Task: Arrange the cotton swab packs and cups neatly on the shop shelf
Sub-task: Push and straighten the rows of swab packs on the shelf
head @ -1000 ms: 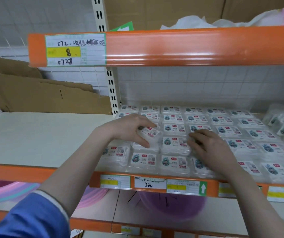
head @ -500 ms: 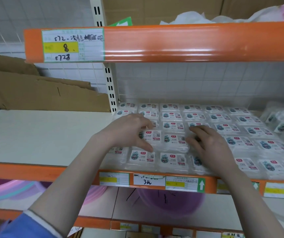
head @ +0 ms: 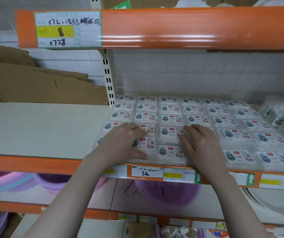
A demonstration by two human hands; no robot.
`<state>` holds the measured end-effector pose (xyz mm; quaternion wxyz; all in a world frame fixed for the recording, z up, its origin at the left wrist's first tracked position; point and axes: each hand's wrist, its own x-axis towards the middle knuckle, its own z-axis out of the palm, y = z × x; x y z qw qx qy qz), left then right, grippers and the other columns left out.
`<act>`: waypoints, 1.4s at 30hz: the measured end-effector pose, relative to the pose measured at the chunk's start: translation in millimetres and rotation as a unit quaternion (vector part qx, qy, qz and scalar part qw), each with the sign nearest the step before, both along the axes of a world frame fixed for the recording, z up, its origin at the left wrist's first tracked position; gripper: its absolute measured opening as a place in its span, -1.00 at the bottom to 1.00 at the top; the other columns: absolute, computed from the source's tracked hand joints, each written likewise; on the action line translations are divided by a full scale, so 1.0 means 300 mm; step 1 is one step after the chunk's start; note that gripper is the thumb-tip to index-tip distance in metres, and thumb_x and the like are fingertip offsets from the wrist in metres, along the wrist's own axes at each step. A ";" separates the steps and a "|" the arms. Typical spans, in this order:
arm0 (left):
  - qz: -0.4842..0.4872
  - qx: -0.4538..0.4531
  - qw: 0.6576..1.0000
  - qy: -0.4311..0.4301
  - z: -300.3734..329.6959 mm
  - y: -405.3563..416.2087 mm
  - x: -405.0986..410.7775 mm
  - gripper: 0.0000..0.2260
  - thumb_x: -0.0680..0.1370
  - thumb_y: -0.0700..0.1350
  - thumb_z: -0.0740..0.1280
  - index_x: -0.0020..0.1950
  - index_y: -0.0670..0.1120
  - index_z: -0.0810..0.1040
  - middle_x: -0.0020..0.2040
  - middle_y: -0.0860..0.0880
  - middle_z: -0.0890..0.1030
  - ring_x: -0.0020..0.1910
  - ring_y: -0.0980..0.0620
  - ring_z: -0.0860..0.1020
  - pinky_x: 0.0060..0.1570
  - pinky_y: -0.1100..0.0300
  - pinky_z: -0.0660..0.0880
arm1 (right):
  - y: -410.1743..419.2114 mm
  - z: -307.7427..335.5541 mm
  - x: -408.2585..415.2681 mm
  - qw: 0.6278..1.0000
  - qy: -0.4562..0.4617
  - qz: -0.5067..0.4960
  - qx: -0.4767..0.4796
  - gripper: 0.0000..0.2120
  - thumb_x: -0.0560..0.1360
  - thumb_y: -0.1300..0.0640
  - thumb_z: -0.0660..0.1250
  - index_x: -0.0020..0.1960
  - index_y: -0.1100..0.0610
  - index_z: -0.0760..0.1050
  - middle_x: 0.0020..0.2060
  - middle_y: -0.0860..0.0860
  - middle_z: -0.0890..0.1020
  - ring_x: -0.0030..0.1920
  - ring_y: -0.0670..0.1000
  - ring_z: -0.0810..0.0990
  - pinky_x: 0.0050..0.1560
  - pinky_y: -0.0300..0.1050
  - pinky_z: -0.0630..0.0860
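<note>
White wall tiles back the cream shop shelf with the orange front rail, and on its right half lie the clear plastic cotton swab packs with teal-and-red labels, set flat in rows and columns. My left hand lies over the front packs of the two leftmost columns, fingers loosely spread, thumb reaching along the near edge; it presses rather than pinches. My right hand lies flat at 3 o'clock from it, fingers straight and pointing to 11 o'clock, touching the packs there. Between my hands sit two front packs of the third column.

To do this well, I judge I should squeeze both hands gently inward and back, so that the front rows close up square with the rows behind, keeping my palms low so no pack rides over its neighbour.

At 2 o'clock a loose heap of similar packs sits untidy against the grid and will need rows of its own. Brown cardboard sheets lean at 10 o'clock, clear of my work. Purple plastic basins sit on the shelf below. I see no cups here.
</note>
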<state>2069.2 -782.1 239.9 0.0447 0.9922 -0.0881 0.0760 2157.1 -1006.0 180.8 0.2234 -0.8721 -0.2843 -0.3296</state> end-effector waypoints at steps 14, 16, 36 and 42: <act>-0.019 -0.046 0.996 -0.079 -0.103 -0.005 -0.044 -0.56 0.46 0.09 0.27 0.23 -0.12 0.56 0.21 -0.10 0.58 0.12 -0.07 0.59 0.01 0.10 0.54 | -0.027 -0.039 -0.071 0.998 0.017 -0.021 0.048 -0.60 0.51 0.00 0.19 0.11 0.30 0.55 0.04 0.22 0.59 0.04 0.25 0.56 0.08 0.07 0.47; -0.019 -0.038 0.996 -0.078 -0.109 -0.007 -0.045 -0.53 0.48 0.12 0.18 0.24 -0.14 0.56 0.21 -0.11 0.57 0.13 -0.08 0.58 0.06 0.09 0.52 | -0.032 -0.035 -0.073 0.999 0.019 -0.012 0.044 -0.58 0.52 -0.01 0.16 0.12 0.30 0.55 0.05 0.24 0.59 0.04 0.26 0.56 0.08 0.08 0.48; 0.259 -0.115 0.926 -0.249 -0.150 0.155 -0.399 -0.50 0.50 0.06 0.16 0.27 -0.26 0.49 0.27 -0.27 0.48 0.29 -0.27 0.43 0.25 -0.14 0.35 | 0.259 0.040 -0.296 0.999 -0.007 0.013 0.040 -0.55 0.50 -0.02 0.12 0.15 0.29 0.53 0.08 0.26 0.57 0.12 0.28 0.54 0.21 0.06 0.32; 0.316 -0.086 0.904 -0.275 -0.131 0.434 -0.649 -0.52 0.47 0.02 0.25 0.27 -0.27 0.47 0.27 -0.30 0.47 0.28 -0.31 0.43 0.22 -0.15 0.39 | 0.599 0.043 -0.515 0.999 -0.022 0.041 0.027 -0.55 0.48 -0.02 0.13 0.15 0.28 0.52 0.09 0.27 0.57 0.14 0.29 0.54 0.17 0.18 0.48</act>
